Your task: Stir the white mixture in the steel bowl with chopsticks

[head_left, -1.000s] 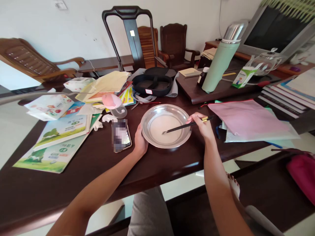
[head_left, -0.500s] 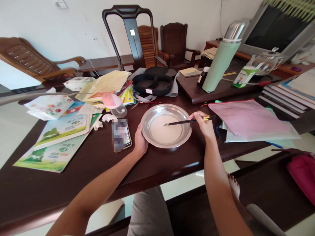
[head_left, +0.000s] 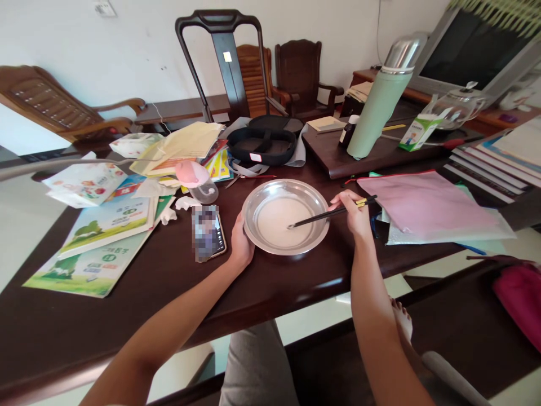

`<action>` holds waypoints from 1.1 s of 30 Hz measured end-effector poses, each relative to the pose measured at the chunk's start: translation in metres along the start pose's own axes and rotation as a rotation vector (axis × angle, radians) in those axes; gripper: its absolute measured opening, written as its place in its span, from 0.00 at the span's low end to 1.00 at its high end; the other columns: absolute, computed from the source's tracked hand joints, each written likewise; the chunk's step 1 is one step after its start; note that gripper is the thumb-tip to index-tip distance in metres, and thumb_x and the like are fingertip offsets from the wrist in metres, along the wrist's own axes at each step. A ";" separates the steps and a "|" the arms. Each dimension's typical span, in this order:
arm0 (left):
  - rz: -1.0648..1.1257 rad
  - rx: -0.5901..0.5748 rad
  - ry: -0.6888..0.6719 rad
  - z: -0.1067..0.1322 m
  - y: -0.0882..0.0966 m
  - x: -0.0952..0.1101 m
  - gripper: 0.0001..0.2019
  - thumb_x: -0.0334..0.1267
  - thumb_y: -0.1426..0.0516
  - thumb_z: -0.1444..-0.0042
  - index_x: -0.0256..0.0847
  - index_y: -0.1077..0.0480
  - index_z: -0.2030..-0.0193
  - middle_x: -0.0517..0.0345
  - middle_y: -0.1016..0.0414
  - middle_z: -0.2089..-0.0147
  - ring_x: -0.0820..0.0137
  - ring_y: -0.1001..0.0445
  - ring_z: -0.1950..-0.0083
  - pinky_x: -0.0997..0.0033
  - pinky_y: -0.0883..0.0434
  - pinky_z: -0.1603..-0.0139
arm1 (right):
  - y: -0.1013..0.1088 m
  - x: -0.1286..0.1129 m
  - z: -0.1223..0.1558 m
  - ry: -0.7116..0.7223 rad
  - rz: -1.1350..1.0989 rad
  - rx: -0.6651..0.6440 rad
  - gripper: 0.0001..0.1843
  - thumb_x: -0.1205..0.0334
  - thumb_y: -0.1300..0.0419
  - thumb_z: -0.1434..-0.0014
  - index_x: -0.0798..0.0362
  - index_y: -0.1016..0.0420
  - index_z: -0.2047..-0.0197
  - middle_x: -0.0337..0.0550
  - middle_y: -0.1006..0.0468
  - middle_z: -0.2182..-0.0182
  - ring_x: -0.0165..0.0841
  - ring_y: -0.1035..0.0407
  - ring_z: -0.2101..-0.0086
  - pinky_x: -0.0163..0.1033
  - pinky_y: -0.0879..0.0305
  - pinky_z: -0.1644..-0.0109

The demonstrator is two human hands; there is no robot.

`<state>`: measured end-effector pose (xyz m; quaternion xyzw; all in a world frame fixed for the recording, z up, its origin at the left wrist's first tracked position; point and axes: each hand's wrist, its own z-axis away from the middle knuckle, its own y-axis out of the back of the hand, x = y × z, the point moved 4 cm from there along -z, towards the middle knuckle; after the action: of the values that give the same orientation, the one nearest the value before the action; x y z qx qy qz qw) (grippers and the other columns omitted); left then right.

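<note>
Fingers (head_left: 337, 199) of the right hand (head_left: 355, 215) pinch black chopsticks (head_left: 313, 219), tips inside a metal bowl (head_left: 285, 247) of whitish liquid (head_left: 274, 223) on the table (head_left: 274, 282); the left hand (head_left: 242, 246) touches the bowl's rim, its partly hidden fingers' grip impossible to tell; nearby lies a phone (head_left: 220, 239)

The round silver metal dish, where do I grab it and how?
The round silver metal dish is probably best held by its wide rim, from left and right, clear of the slim black chopsticks. Its flared edge offers a ledge; keep it level, as it's shallow and apparently holds whitish liquid.
</note>
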<state>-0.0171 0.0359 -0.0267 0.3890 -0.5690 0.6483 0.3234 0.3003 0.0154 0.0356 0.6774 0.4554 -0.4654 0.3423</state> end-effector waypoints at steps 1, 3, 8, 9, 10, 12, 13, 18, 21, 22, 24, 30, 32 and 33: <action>0.000 0.000 0.000 0.000 0.000 0.000 0.21 0.56 0.31 0.40 0.46 0.15 0.46 0.52 0.11 0.39 0.48 0.20 0.28 0.46 0.27 0.22 | -0.002 0.000 0.000 -0.007 -0.005 -0.043 0.32 0.24 0.32 0.38 0.45 0.20 0.72 0.40 0.18 0.79 0.42 0.18 0.73 0.47 0.20 0.60; 0.001 -0.001 0.004 0.000 0.000 0.000 0.21 0.56 0.31 0.41 0.46 0.15 0.47 0.52 0.10 0.40 0.48 0.20 0.28 0.45 0.27 0.22 | -0.007 0.000 0.001 0.001 0.006 -0.115 0.32 0.24 0.31 0.39 0.46 0.18 0.71 0.42 0.14 0.75 0.43 0.16 0.69 0.48 0.19 0.57; -0.002 0.006 -0.001 -0.001 0.001 -0.001 0.21 0.56 0.31 0.40 0.47 0.15 0.47 0.53 0.11 0.39 0.48 0.20 0.28 0.46 0.27 0.22 | 0.001 -0.001 -0.001 0.021 0.023 0.015 0.31 0.25 0.32 0.37 0.45 0.19 0.71 0.39 0.16 0.77 0.42 0.17 0.70 0.49 0.18 0.55; -0.005 0.004 -0.004 -0.001 0.001 -0.001 0.21 0.56 0.31 0.40 0.47 0.15 0.47 0.53 0.11 0.39 0.48 0.20 0.28 0.47 0.27 0.22 | 0.002 -0.001 -0.001 0.012 0.012 0.034 0.31 0.25 0.33 0.37 0.45 0.20 0.71 0.38 0.19 0.79 0.42 0.18 0.73 0.49 0.19 0.58; -0.007 0.002 -0.006 -0.001 0.001 -0.001 0.21 0.57 0.31 0.40 0.47 0.15 0.47 0.53 0.11 0.39 0.48 0.20 0.28 0.47 0.27 0.22 | 0.002 0.000 0.000 0.000 0.000 0.028 0.32 0.24 0.33 0.37 0.45 0.20 0.72 0.37 0.21 0.81 0.41 0.20 0.75 0.48 0.20 0.60; -0.003 -0.003 -0.005 0.000 0.001 -0.001 0.21 0.57 0.31 0.40 0.47 0.15 0.46 0.53 0.11 0.39 0.48 0.20 0.28 0.47 0.28 0.22 | -0.002 -0.001 0.001 -0.024 -0.017 -0.047 0.33 0.22 0.32 0.39 0.45 0.20 0.72 0.38 0.21 0.81 0.41 0.21 0.76 0.47 0.21 0.63; 0.001 -0.006 -0.004 0.000 0.001 -0.001 0.21 0.57 0.31 0.40 0.47 0.15 0.46 0.53 0.11 0.39 0.49 0.20 0.28 0.47 0.28 0.22 | -0.005 -0.001 0.001 -0.030 -0.017 -0.095 0.33 0.22 0.32 0.41 0.45 0.19 0.72 0.39 0.19 0.80 0.41 0.21 0.75 0.47 0.21 0.63; 0.004 -0.015 0.000 0.000 0.000 0.000 0.20 0.56 0.31 0.39 0.47 0.14 0.48 0.53 0.11 0.39 0.49 0.20 0.28 0.49 0.28 0.21 | -0.003 -0.004 0.000 0.019 0.027 -0.043 0.32 0.23 0.32 0.38 0.44 0.17 0.70 0.39 0.16 0.77 0.43 0.17 0.69 0.49 0.18 0.55; 0.000 -0.004 -0.008 -0.001 0.001 -0.001 0.20 0.56 0.32 0.39 0.47 0.14 0.47 0.54 0.11 0.39 0.50 0.19 0.29 0.48 0.28 0.22 | 0.001 -0.002 0.000 0.012 0.011 0.020 0.32 0.23 0.33 0.37 0.45 0.20 0.72 0.38 0.20 0.81 0.42 0.20 0.74 0.48 0.20 0.59; 0.001 0.000 -0.008 -0.001 0.001 -0.001 0.21 0.56 0.32 0.39 0.47 0.14 0.47 0.54 0.11 0.40 0.50 0.19 0.29 0.49 0.27 0.22 | 0.000 -0.002 0.001 0.001 0.004 -0.008 0.32 0.23 0.33 0.38 0.45 0.19 0.72 0.38 0.20 0.81 0.42 0.20 0.74 0.48 0.20 0.60; 0.006 0.003 -0.009 -0.001 0.002 -0.002 0.21 0.56 0.31 0.40 0.47 0.15 0.46 0.54 0.11 0.40 0.50 0.19 0.29 0.49 0.27 0.23 | -0.005 -0.002 0.001 -0.013 0.003 -0.096 0.32 0.23 0.31 0.39 0.45 0.17 0.71 0.40 0.16 0.77 0.43 0.18 0.72 0.48 0.19 0.60; 0.000 0.006 -0.005 -0.001 0.002 -0.004 0.21 0.57 0.32 0.40 0.47 0.15 0.47 0.53 0.11 0.40 0.50 0.20 0.29 0.49 0.27 0.22 | 0.001 -0.003 -0.001 0.022 0.012 0.031 0.31 0.23 0.31 0.39 0.44 0.18 0.72 0.39 0.16 0.77 0.42 0.17 0.72 0.49 0.18 0.56; -0.003 0.011 -0.001 -0.001 0.002 -0.003 0.21 0.57 0.32 0.40 0.47 0.15 0.46 0.53 0.11 0.39 0.50 0.20 0.28 0.48 0.27 0.22 | 0.003 -0.001 -0.001 0.008 -0.008 0.043 0.32 0.23 0.32 0.39 0.44 0.20 0.73 0.37 0.20 0.81 0.41 0.20 0.75 0.48 0.20 0.61; -0.004 0.009 -0.002 -0.001 0.002 -0.003 0.21 0.57 0.32 0.40 0.47 0.15 0.46 0.53 0.11 0.39 0.49 0.20 0.28 0.48 0.28 0.22 | 0.001 0.000 0.000 -0.003 -0.015 0.008 0.33 0.23 0.32 0.39 0.45 0.20 0.73 0.37 0.20 0.82 0.41 0.21 0.76 0.47 0.20 0.63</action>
<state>-0.0175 0.0368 -0.0301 0.3920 -0.5657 0.6499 0.3224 0.3011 0.0149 0.0361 0.6747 0.4580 -0.4708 0.3365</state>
